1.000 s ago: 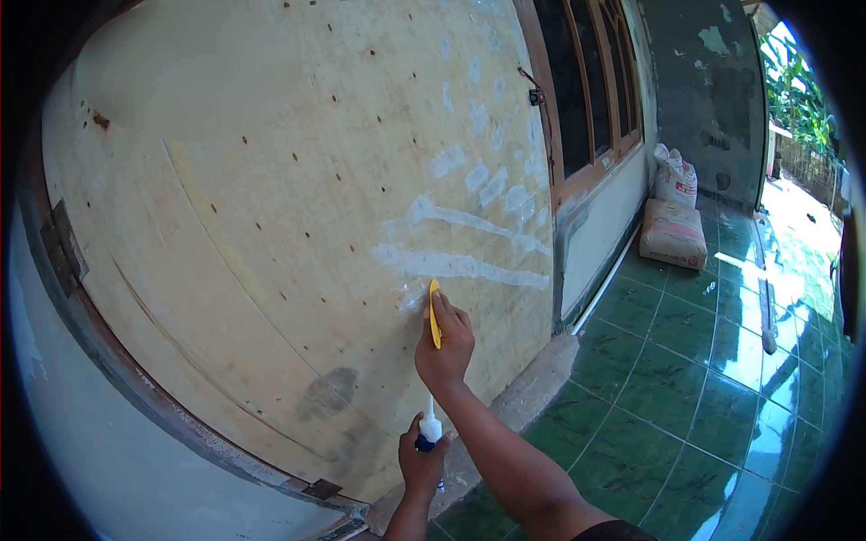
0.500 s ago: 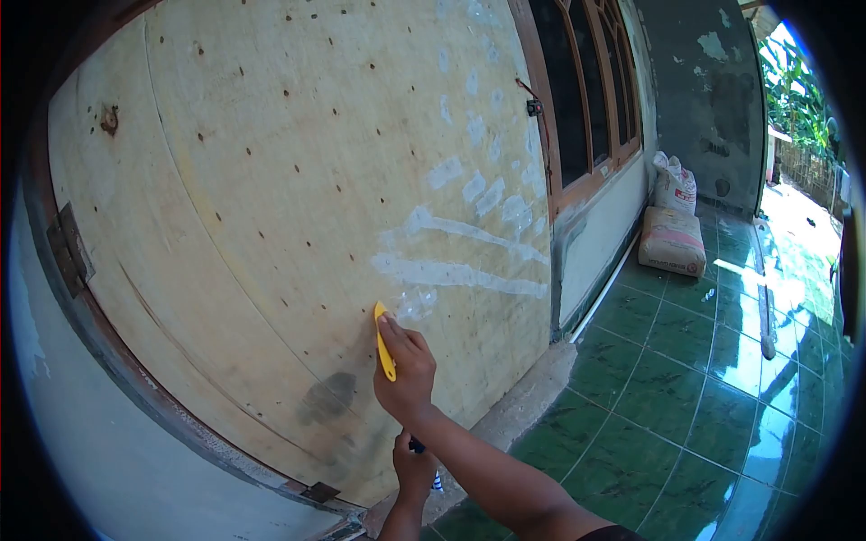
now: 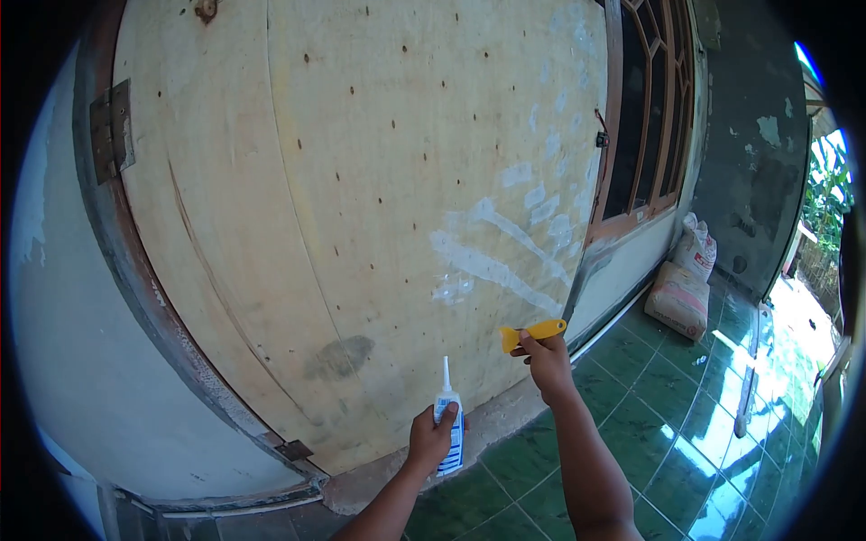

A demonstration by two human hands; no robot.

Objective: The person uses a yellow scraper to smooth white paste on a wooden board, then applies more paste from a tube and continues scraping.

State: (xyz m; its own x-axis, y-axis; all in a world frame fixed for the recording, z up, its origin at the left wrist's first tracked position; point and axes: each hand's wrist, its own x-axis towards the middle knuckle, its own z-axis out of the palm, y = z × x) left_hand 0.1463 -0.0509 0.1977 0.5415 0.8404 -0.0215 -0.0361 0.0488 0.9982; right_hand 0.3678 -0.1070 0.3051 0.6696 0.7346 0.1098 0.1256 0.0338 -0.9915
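Observation:
My left hand (image 3: 430, 439) is wrapped round a white and blue nozzle bottle (image 3: 449, 435), held upright with its narrow tip pointing up. To the right, my right hand (image 3: 547, 362) grips a yellow putty knife (image 3: 539, 333) by its handle, blade turned left. Both hands are in front of the lower part of a plywood door (image 3: 379, 207). White filler streaks (image 3: 496, 270) and small patches lie on the door's right side. A dark grey stain (image 3: 340, 358) marks the wood left of the bottle. The putty knife appears apart from the door surface.
A rusty hinge (image 3: 111, 131) joins the door to its frame on the left. Two bags, a sack (image 3: 678, 302) with a white bag (image 3: 695, 248) above it, rest by the wall. Beside the door is a barred window (image 3: 645, 108); green tiles (image 3: 631, 397) cover the floor.
My right hand has drawn the putty knife off the door and moved right, turning it sideways. My left hand has come up with the bottle, now clearly visible. The view has shifted.

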